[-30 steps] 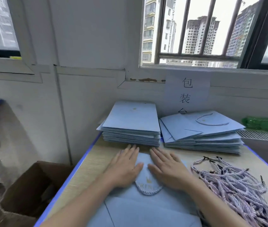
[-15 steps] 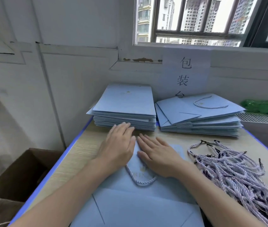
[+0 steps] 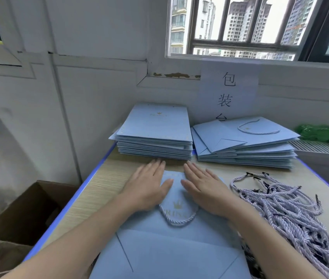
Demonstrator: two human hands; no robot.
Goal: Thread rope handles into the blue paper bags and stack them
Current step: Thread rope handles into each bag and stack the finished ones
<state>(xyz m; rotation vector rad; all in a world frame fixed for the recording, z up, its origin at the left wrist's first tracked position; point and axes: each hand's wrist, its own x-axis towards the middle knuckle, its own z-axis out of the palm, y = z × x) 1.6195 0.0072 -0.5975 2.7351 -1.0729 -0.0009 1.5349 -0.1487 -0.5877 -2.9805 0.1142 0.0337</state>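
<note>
One blue bag (image 3: 179, 234) is lying flat on the bench (image 3: 103, 186) with a rope handle (image 3: 177, 218) already looped through its near face, so this bag is looking finished, or close to it, and due for stacking. Beyond the fingertips, two piles are sitting against the wall: the pile of plain bags (image 3: 155, 135) ahead of the left hand is showing no handle on top and is probably waiting its turn, while the pile of handled bags (image 3: 246, 143) ahead of the right hand is showing a handle on its top bag. Outside the right wrist a heap of loose ropes (image 3: 284, 208) is waiting, so plenty of threading seems left.

The left hand (image 3: 147, 188) and right hand (image 3: 203, 190) are lying palm-down on the bag's top end, either side of the handle. Each grip is wide and flat, fingers straight, pressing the paper and clasping nothing.
</note>
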